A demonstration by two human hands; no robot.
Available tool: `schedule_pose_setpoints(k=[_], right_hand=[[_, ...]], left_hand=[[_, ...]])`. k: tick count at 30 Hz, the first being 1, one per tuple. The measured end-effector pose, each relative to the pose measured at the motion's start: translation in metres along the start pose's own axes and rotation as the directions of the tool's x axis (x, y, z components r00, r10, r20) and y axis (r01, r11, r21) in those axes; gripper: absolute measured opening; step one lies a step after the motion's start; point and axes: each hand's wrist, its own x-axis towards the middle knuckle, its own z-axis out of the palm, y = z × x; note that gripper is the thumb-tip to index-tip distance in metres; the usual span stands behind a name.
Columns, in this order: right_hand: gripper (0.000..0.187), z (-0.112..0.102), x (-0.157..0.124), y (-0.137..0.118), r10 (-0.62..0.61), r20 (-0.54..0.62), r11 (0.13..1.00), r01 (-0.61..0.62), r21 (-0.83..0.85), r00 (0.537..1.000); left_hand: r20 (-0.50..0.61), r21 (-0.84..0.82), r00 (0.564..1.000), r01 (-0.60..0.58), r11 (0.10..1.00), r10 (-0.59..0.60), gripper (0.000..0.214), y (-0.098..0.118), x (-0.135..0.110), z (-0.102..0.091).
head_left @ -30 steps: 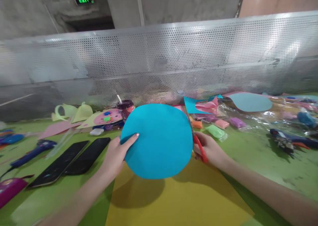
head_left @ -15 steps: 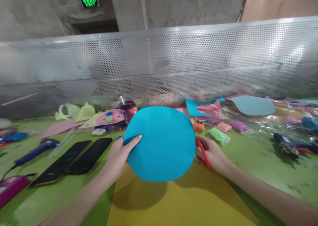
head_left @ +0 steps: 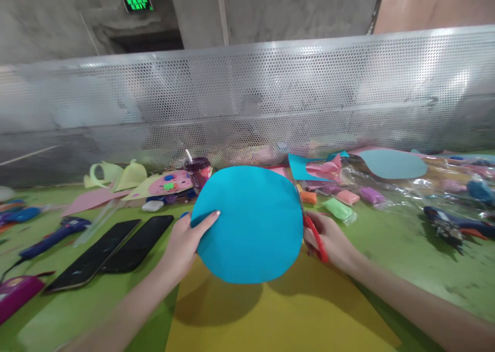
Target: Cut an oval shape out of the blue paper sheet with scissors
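Note:
A rounded sheet of blue paper (head_left: 251,228) is held up in front of me, over a yellow sheet (head_left: 286,316) that lies on the green table. My left hand (head_left: 191,233) grips its left edge, thumb on the near face and the other fingers hidden behind. My right hand (head_left: 327,236) is closed round the red handles of a pair of scissors (head_left: 317,236). Their blades run along the right edge of the blue paper, partly hidden by it. Blue paper offcuts (head_left: 299,167) lie behind, to the right.
Left of me lie two black phones (head_left: 139,244), a blue glue gun (head_left: 56,238) and a magenta box (head_left: 19,295). A lidded cup (head_left: 199,174) with a straw stands behind the paper. Clay packets (head_left: 340,209) and pliers (head_left: 444,225) are at right. A perforated metal panel (head_left: 247,99) borders the back.
Both hands and the blue paper keep nearly the same place. The scissor blades show a little more along the paper's right edge, and the view has shifted very slightly.

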Motion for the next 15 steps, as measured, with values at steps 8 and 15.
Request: schedule_pose_setpoints(k=[8, 15], right_hand=[[0.008, -0.0012, -0.0001, -0.0005, -0.012, -0.016, 1.0, 0.012, -0.027, 1.0], [0.011, 0.0003, -0.0014, -0.0032, -0.029, -0.019, 0.999, 0.028, -0.021, 0.999]], left_hand=[[-0.015, 0.004, 1.0, 0.001, 1.0, -0.001, 0.052, 0.0, -0.0005, 0.0023], [0.007, 0.023, 1.0, -0.01, 1.0, 0.01, 0.055, 0.0016, -0.0018, 0.0013]])
